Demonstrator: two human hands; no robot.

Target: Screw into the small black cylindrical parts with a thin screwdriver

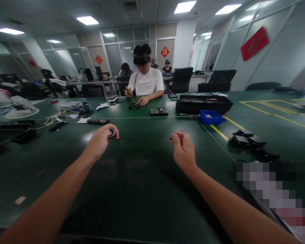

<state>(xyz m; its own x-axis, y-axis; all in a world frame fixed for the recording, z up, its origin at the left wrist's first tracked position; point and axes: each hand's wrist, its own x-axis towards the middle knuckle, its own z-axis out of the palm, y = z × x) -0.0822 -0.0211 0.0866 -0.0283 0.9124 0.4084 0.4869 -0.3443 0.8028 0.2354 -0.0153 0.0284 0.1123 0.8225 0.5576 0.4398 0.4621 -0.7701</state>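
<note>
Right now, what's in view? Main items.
Table: one, green, foreground
Ring: one, grey, left foreground
Thin screwdriver: one, reddish handle, centre-right
Circuit-board device: one, green-black, far centre
Bin: one, blue, right of centre
Long case: one, black, behind bin
Blocks: several, black, right
Cylinder: one, black, left of centre
Cables: several, white, left
Co-worker opposite: one, white-shirted, across table
Chairs: several, black, background
Wall hangings: several, red, background
Ceiling lights: several, white, overhead
Left hand: one, bare, holding ring
Right hand: one, bare, holding screwdriver
</note>
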